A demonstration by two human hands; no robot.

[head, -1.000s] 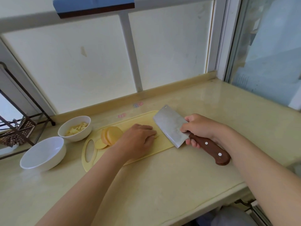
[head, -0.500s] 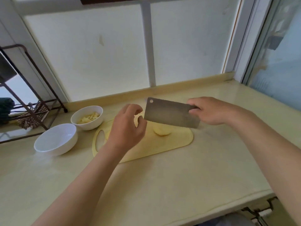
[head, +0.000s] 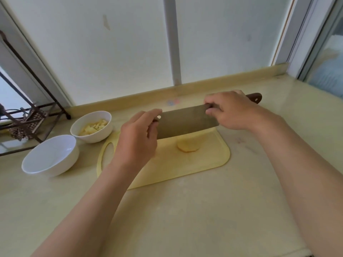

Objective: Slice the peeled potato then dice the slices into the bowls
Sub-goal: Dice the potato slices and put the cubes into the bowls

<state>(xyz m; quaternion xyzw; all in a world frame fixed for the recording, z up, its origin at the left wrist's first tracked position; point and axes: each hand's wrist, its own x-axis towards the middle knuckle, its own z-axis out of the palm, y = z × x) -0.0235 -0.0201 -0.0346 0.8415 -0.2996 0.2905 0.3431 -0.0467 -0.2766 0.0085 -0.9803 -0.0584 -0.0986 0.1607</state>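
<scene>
The cleaver [head: 185, 123] hangs level above the cutting board [head: 207, 164], broad side to the camera, with its long axis running left to right across the middle of the frame and its edge pointing down. The right hand [head: 232, 112] is wrapped round it where blade meets handle, fingers curled tight, and the brown handle end [head: 255, 97] sticks out toward the upper right. The left hand [head: 137, 138] is at the blade's left end with its fingers bent and its thumb by the top corner; I cannot tell whether it pinches the steel or only touches it. The potato [head: 187, 145], apparently a short pale stack of slices, sits on the board just under the edge and slightly right of the blade's midpoint, so it lies between the two hands and nearer the right one. Its top is hidden behind the steel. The bowl of diced potato [head: 96, 137] and the empty bowl [head: 55, 164] stand at the left of the frame, beyond the left hand and well apart from the potato. I judge the coming cut to be a straight drop, with the left hand needed down on the potato first
</scene>
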